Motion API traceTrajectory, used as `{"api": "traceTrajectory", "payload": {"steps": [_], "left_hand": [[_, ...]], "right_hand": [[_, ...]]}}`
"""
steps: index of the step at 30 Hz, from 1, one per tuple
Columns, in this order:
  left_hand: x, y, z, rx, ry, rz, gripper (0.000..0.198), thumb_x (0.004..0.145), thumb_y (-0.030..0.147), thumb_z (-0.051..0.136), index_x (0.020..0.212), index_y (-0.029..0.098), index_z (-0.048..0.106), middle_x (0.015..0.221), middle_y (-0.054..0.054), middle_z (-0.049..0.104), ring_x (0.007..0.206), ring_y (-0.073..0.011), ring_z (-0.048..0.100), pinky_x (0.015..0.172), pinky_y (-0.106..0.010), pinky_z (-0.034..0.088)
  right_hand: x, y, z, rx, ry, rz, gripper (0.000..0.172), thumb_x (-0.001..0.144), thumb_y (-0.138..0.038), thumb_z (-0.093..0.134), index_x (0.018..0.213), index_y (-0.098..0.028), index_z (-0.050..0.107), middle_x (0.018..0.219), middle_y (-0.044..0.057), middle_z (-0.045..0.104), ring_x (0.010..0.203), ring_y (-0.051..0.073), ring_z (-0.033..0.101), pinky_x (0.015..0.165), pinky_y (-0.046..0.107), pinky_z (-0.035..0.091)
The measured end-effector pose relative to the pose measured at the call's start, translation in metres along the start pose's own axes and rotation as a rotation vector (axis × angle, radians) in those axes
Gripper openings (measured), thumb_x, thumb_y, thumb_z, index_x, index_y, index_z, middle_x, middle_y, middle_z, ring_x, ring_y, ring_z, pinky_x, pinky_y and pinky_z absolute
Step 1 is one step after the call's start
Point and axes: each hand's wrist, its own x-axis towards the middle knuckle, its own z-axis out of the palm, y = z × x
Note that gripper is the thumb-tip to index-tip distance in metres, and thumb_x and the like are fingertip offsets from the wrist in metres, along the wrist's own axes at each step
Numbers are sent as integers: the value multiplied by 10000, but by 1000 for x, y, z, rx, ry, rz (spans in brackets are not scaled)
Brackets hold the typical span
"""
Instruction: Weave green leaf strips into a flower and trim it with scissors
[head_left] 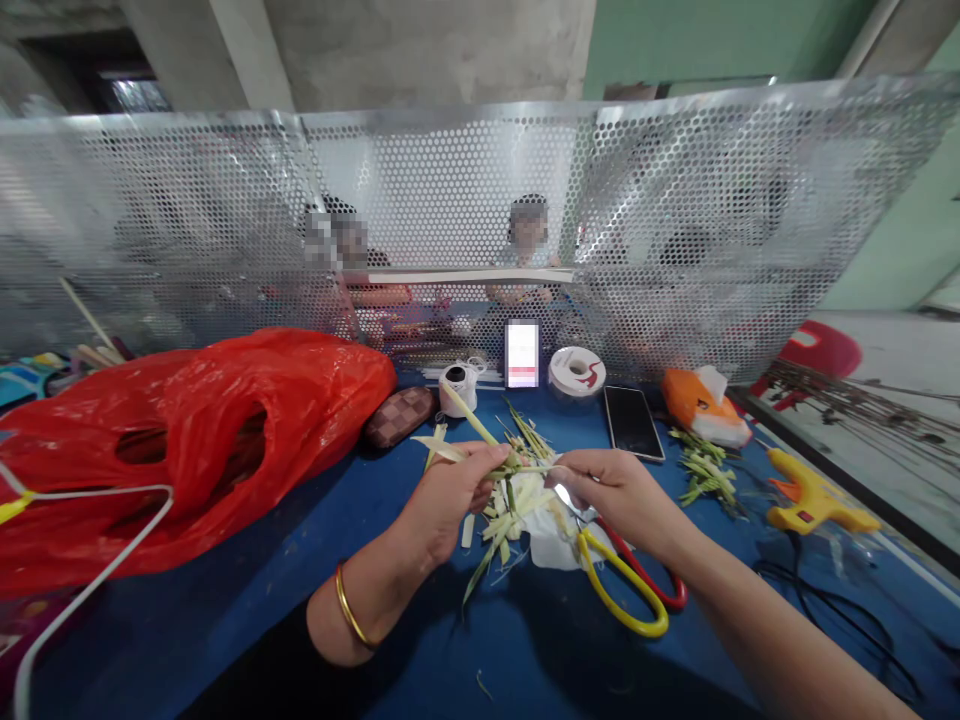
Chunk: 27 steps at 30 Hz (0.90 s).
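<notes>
My left hand (pixel 448 500) is closed around a pale green plant stalk (pixel 471 415) that slants up and away from it. My right hand (pixel 611 492) pinches a thin green strip (pixel 534 468) that runs across to the left hand. Below both hands lies a heap of cut leaf pieces (pixel 510 505) on the blue table (pixel 247 600). Scissors with yellow and red handles (pixel 626 580) lie under my right wrist, beside a bit of white paper (pixel 551 545).
A red plastic bag (pixel 187 440) fills the left side. At the back stand a brown pouch (pixel 401 415), a thread spool (pixel 459 380), a lit phone (pixel 522 353), a tape roll (pixel 576 372) and a dark phone (pixel 634 422). A yellow glue gun (pixel 814 497) lies right. People sit behind the perforated metal screen (pixel 450 200).
</notes>
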Motion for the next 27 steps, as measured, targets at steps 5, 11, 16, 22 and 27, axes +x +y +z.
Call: {"api": "traceTrajectory", "payload": {"steps": [5, 11, 16, 22, 27], "left_hand": [[-2, 0, 3, 51, 21, 61, 287, 783, 384, 613, 660, 127, 639, 367, 66, 364, 351, -49, 298, 395, -195, 239], [-5, -2, 7, 133, 73, 80, 320, 802, 438, 580, 713, 134, 627, 509, -10, 605, 323, -66, 422, 342, -183, 289], [-6, -8, 11, 139, 95, 70, 301, 764, 435, 624, 712, 139, 624, 498, 41, 528, 293, -46, 371, 290, -179, 235], [-6, -11, 13, 94, 57, 33, 267, 776, 406, 616, 738, 142, 620, 582, 14, 602, 284, -27, 352, 303, -191, 180], [-6, -10, 12, 72, 80, 47, 271, 773, 406, 622, 711, 143, 608, 562, 32, 565, 283, -28, 367, 318, -187, 190]], "right_hand": [[-2, 0, 4, -147, 211, -126, 228, 905, -325, 487, 980, -207, 668, 897, 61, 677, 827, 213, 622, 669, 316, 467], [-17, -24, 15, -324, 691, -478, 170, 851, -171, 586, 1016, -189, 627, 916, 77, 631, 874, 215, 586, 778, 366, 436], [-21, -29, 37, -509, 343, -702, 219, 874, -131, 540, 1083, -152, 602, 826, 49, 657, 723, 186, 559, 750, 367, 394], [-18, -14, 51, -691, 307, -692, 174, 910, -90, 442, 962, -141, 601, 789, 47, 648, 708, 183, 561, 790, 380, 358], [-18, -19, 48, -555, 363, -572, 129, 929, -172, 469, 1012, -144, 563, 785, 40, 653, 686, 181, 563, 734, 350, 367]]}}
